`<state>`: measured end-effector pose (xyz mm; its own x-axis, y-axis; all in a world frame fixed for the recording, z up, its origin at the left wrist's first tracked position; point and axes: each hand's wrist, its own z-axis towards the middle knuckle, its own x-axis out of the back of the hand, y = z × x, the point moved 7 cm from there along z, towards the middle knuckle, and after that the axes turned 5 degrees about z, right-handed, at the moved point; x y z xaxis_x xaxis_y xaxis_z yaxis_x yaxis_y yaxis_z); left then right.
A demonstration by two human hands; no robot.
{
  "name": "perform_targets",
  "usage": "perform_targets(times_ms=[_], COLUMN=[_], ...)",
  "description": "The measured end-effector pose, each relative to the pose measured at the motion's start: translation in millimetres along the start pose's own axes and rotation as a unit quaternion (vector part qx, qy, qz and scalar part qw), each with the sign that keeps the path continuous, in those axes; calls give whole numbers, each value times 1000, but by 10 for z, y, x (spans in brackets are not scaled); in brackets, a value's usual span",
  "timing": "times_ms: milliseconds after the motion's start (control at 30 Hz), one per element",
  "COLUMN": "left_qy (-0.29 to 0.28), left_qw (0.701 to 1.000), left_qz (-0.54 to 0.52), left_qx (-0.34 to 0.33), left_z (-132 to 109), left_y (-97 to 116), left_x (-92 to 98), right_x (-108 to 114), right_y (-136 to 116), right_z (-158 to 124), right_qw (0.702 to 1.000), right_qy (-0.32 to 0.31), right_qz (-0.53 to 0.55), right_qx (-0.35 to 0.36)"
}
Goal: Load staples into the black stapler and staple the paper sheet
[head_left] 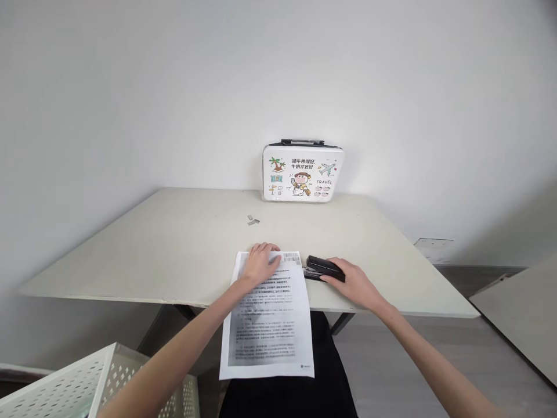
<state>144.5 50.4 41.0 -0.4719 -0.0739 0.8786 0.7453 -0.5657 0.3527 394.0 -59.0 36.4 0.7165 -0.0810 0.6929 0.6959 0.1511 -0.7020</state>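
Note:
A printed sheet of paper lies partly on the table, its lower part hanging past the front edge over my lap. My left hand rests flat on the top of the paper, fingers spread. In my right hand is a black stapler, gripped at its rear end. The stapler's front end points left, right beside the paper's upper right edge; I cannot tell whether the edge sits between its jaws. Several small strips of staples lie farther back on the table.
A white case with cartoon prints and a black handle stands at the back of the table, near the wall. A white perforated basket is at the lower left. On the right is a pale panel by the floor.

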Motion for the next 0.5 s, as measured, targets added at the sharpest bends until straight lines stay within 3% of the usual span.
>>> perform_targets(times_ms=[133,267,367,500], left_qy=[31,72,52,-69], left_qw=[999,995,994,989], left_qz=[35,53,47,30], left_qx=[-17,-43,-82,-124], left_z=[237,296,83,-491], left_y=[4,111,129,-99], left_x=[-4,198,424,644], right_x=[76,215,267,242], right_y=[192,318,336,345], right_z=[-60,-128,-164,-168], right_qw=[997,987,983,982], right_qy=[31,53,70,71], right_qz=[51,104,133,142], right_qx=[-43,-108,-108,-101])
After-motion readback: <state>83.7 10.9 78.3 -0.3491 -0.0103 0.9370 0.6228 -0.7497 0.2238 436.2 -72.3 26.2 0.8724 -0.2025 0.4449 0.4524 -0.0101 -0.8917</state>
